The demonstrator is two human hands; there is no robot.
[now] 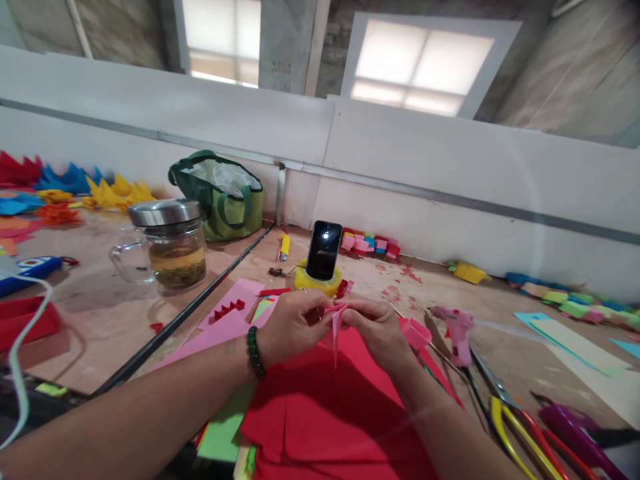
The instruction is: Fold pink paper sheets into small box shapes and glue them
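Both of my hands meet over the table's middle and pinch one small folded pink paper piece [338, 328], whose point hangs down. My left hand [293, 325], with a dark green bead bracelet at the wrist, grips it from the left with closed fingers. My right hand [376, 330] grips it from the right, fingers also closed. Beneath them lies a stack of red paper sheets [320, 407], with pink sheets [225, 327] to the left and a green sheet [225, 427] near the front edge.
A phone [324, 250] stands in a yellow tape roll [314, 283] just beyond my hands. A lidded glass jar of tea [173, 247] and a green bag [223, 193] are at the left. A pink glue gun [457, 330], scissors [505, 407] and folded paper pieces [370, 243] lie to the right.
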